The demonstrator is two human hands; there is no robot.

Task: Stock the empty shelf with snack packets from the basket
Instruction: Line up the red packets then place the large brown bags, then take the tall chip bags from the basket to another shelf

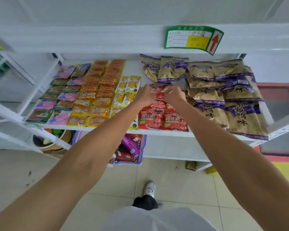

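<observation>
A white shoe (150, 189) stands on the tiled floor (173, 184) below the arms. Further in, under the shelf's front edge, a basket (143, 147) holds purple and red packets. A bowl (45, 144) sits to its left.

On the shelf (165, 132), two red packets (162, 120) lie flat side by side at the front edge. Their print faces up and reads from the front, with the long side running front to back. More red ones overlap behind them in a row toward the back.

Above the middle of that row, the left hand (146, 95) and right hand (174, 96) meet. The curled fingers of both pinch the held red packet (162, 92). The hands cover most of it, so its direction cannot be told.

Brown-and-purple bags (223, 97) crowd just beside the right hand, filling the right end of the shelf. Yellow packets (128, 84) lie just left of the left hand. Further left are orange packets (97, 94), and pink and green packets (60, 97) lie at the left end. A green-bordered label (193, 38) hangs on the edge of the shelf above.
</observation>
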